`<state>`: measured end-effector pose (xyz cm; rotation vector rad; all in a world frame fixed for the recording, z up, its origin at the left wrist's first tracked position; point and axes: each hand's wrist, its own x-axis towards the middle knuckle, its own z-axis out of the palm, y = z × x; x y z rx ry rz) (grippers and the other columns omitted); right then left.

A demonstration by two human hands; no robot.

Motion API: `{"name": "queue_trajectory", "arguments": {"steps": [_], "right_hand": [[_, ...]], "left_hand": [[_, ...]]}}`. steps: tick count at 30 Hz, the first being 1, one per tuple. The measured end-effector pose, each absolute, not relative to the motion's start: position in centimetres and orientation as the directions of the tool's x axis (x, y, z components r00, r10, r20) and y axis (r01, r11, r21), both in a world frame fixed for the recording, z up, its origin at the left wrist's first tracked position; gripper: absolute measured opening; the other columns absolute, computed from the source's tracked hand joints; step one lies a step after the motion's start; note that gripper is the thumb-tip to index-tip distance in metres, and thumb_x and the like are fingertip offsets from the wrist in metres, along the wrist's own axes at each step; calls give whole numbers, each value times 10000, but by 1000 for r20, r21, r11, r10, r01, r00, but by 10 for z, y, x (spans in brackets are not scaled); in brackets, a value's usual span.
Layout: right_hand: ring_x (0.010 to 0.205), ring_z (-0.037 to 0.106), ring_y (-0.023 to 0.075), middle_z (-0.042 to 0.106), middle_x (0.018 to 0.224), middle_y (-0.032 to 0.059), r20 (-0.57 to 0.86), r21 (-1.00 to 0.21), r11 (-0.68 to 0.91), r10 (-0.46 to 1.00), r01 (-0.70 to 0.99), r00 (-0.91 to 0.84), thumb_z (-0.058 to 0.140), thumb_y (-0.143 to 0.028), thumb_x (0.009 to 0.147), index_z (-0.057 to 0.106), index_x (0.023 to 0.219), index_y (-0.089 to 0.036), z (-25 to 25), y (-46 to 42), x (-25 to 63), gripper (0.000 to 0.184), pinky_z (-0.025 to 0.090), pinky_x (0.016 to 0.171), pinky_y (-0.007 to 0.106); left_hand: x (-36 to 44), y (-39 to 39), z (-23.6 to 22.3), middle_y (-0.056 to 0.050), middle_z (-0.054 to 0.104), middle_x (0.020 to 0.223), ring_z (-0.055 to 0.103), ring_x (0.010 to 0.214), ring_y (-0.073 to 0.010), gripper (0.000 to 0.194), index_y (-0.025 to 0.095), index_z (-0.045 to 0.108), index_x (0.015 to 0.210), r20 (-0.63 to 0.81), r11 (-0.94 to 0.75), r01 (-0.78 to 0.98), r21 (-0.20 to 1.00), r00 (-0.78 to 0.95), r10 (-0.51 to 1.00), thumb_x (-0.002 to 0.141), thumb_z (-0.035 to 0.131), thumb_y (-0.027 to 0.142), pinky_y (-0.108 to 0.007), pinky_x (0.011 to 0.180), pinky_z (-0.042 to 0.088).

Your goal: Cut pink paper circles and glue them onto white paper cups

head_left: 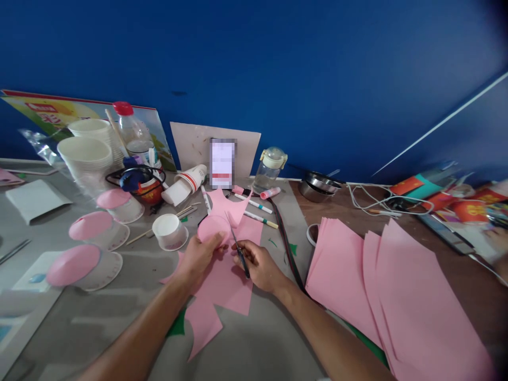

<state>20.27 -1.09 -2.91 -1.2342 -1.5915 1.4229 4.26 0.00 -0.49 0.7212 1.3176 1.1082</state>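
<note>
My left hand (pixel 199 255) is closed on a pink paper piece (pixel 217 225) with a rounded part near my fingers and a jagged offcut rising behind it. My right hand (pixel 257 264) grips small scissors (pixel 239 252), their blades pointing up into the pink paper. Under both hands lie pink paper scraps (pixel 222 288) on the grey table (pixel 119 312). A small white paper cup (pixel 170 230) stands upright just left of my left hand.
Three upturned cups with pink paper tops (pixel 90 226) line the left. Stacked white cups (pixel 88 153), a bottle (pixel 133 132), markers (pixel 257 206) and a jar (pixel 270 168) stand at the back. Fanned pink sheets (pixel 381 286) cover the right. A metal bowl (pixel 319 185) and cables (pixel 369 201) lie beyond.
</note>
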Motion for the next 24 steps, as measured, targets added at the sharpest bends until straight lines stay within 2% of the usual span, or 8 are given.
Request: {"name": "queue_trajectory", "arguments": {"steps": [8, 24], "right_hand": [[583, 456, 93, 499, 686, -27, -124, -982, -65, 931, 177, -344, 607, -282, 777, 592, 970, -167, -29, -11, 202, 225, 422, 577, 227], [555, 451, 93, 492, 647, -36, -136, -975, -57, 917, 215, -375, 591, -299, 780, 587, 918, -171, -21, -9, 207, 188, 415, 562, 222]], "left_hand": [[41, 0, -2, 14, 515, 517, 492, 509, -109, 287, 152, 535, 556, -330, 310, -223, 924, -54, 943, 693, 683, 355, -243, 515, 417], [34, 4, 2, 11, 502, 526, 483, 494, -107, 280, 157, 505, 565, -356, 342, -138, 929, -94, 930, 654, 699, 338, -235, 487, 415]]}}
